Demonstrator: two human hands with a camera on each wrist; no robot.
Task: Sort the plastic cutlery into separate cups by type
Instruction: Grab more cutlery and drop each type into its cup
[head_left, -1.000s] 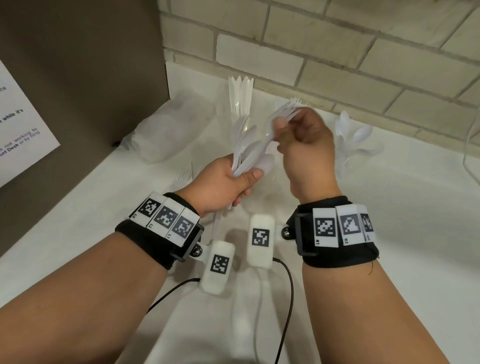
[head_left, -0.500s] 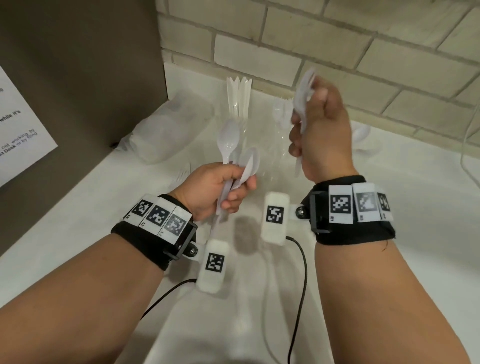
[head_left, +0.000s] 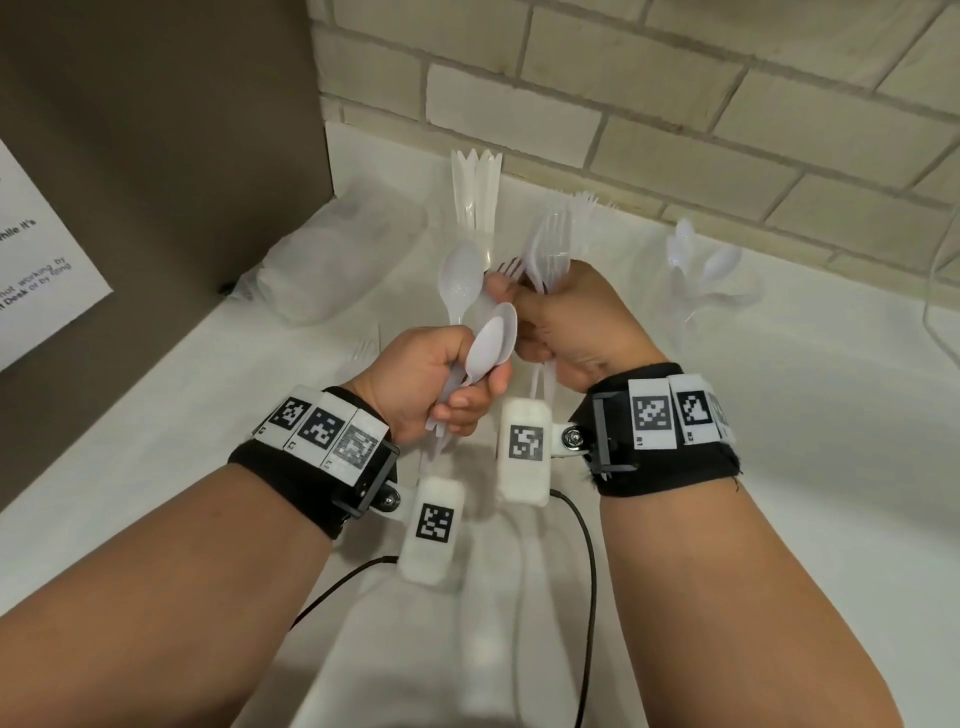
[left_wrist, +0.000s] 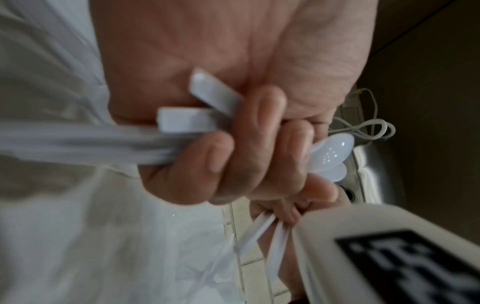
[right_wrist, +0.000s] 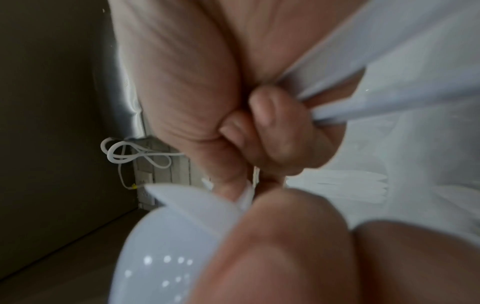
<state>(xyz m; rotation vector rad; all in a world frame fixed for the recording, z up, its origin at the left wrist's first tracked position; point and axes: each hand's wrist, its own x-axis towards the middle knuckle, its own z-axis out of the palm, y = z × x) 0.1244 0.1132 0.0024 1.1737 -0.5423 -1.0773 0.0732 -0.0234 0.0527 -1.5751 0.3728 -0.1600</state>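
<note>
Half a second ago the right hand (head_left: 576, 327) was raised near the brick wall with cutlery in it; now it has come back down beside the left hand (head_left: 431, 376), and the two nearly touch above the surface (head_left: 779, 415).

The left hand is clenched around the handles of two white spoons (head_left: 475, 317), bowls pointing up, one standing taller than the other. From the left wrist view the fingers (left_wrist: 233, 156) wrap the handles, whose ends stick out past the palm. The right hand grasps a bunch of white forks (head_left: 550, 244), tines up toward the wall, handles hanging out below the fist. Its thumb and fingertips reach toward the taller spoon's bowl; whether they touch it cannot be told.

Behind the hands, a clear cup of knives (head_left: 475, 192) stands upright near the wall. To the right, well apart from the hands, a clear cup of spoons (head_left: 701, 270) stands on the surface. A loose fork (head_left: 363, 351) lies on the surface just left of the left hand. Farther left, a clear plastic bag (head_left: 332, 270) lies against a dark panel (head_left: 156, 130) carrying a printed white sheet (head_left: 36, 270). Both wrists wear black bands with square-patterned tags and white camera units on black cables.
</note>
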